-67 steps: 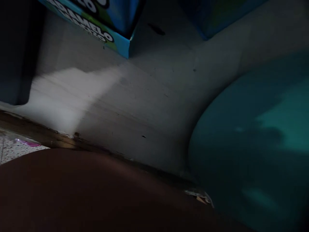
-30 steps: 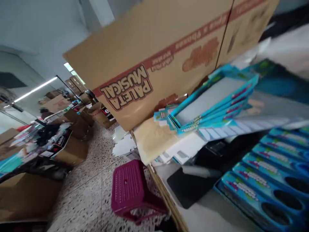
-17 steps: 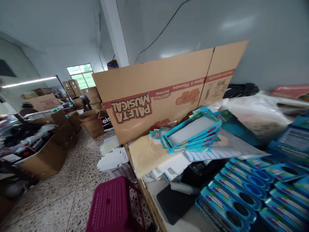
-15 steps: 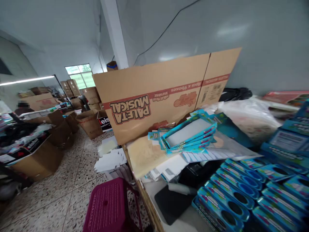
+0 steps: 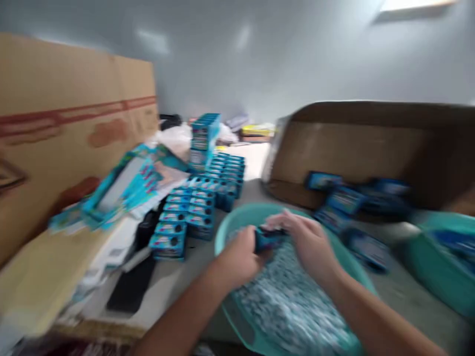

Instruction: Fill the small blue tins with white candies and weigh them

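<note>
My left hand is closed around a small blue box, held over a turquoise basin. Close against the upper side of this box, the bunched fingers of my right hand look pressed together; blur hides what they hold. Under both hands, the basin is filled with a mass of small white and blue-green pieces, too smeared to name. Left of the basin, similar blue boxes with dark round windows stand in rows on the table.
An open cardboard carton lies behind the basin, with several blue boxes in and before it. A second turquoise basin stands at the right. Flattened trays, a black flat object and a large cardboard sheet are at the left.
The view has swung right, from the aisle and stool to the basin and carton. Both my hands, out of view before, now show at the small blue box.
</note>
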{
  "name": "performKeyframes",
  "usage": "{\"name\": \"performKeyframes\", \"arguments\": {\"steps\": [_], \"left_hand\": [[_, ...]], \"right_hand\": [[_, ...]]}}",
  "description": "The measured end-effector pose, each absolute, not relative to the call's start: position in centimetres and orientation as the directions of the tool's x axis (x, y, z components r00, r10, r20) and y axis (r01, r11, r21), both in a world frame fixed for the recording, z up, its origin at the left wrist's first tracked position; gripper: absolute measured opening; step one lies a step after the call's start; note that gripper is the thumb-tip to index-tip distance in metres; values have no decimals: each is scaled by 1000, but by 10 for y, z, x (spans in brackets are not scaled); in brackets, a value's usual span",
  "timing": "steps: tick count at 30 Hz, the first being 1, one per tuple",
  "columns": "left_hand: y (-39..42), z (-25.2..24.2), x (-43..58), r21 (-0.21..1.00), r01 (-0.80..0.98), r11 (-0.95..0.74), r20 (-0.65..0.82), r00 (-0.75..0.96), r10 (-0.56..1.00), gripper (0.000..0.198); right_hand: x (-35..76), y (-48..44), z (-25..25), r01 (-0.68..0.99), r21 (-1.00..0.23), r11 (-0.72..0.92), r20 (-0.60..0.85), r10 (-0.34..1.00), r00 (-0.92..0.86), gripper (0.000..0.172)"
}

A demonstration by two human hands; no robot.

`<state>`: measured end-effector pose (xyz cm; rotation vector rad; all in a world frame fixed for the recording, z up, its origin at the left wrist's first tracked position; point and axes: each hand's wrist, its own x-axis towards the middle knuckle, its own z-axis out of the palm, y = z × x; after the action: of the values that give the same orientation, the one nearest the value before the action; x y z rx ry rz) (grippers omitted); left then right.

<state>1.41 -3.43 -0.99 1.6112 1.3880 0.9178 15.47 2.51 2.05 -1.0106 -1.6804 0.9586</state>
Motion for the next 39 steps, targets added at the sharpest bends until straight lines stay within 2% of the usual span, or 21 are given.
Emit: {"name": "performKeyframes", "arguments": {"steps": [2,7,12,17,24,28,31,33,35,37,39], "left_hand": [[-29,-5,13,898,425,-110,55,140,989,34],[-14,-3,-11,871,406,-276,206,207,956,34],[-15,-11,-18,919,312,-241,213,124,969,40],[-26,-7,-16,892,384,-241,251,24,968,32],[-26,1,-15,898,406,-170,194,-19,981,30],[-27,-1,-14,889,434,-149,180,-29,983,34],[-26,-6,-13,898,415,-146,198,-85,976,29],[-25,-10,-13,916,374,-145,214,-149,965,29],[-24,-13,-13,930,339,-144,217,-189,958,30],[-24,-13,-14,934,324,-148,219,-193,957,29],[-24,-13,-14,931,329,-158,227,-183,956,28]], "right_hand": [[171,15,32,186,-946,267,233,954,-186,60],[156,22,50,80,-964,255,232,946,-226,58],[141,40,47,75,-978,195,166,943,-287,67],[149,45,30,55,-983,178,146,921,-362,70],[157,43,26,106,-975,194,121,871,-476,67],[157,46,25,29,-990,140,111,878,-466,67],[160,61,15,27,-992,125,106,920,-378,69],[162,72,2,136,-984,113,65,947,-314,68],[163,78,-13,344,-934,95,-21,948,-319,65],[161,76,-24,594,-797,113,-164,906,-391,66],[156,66,-29,773,-606,188,-341,816,-466,85]]}}
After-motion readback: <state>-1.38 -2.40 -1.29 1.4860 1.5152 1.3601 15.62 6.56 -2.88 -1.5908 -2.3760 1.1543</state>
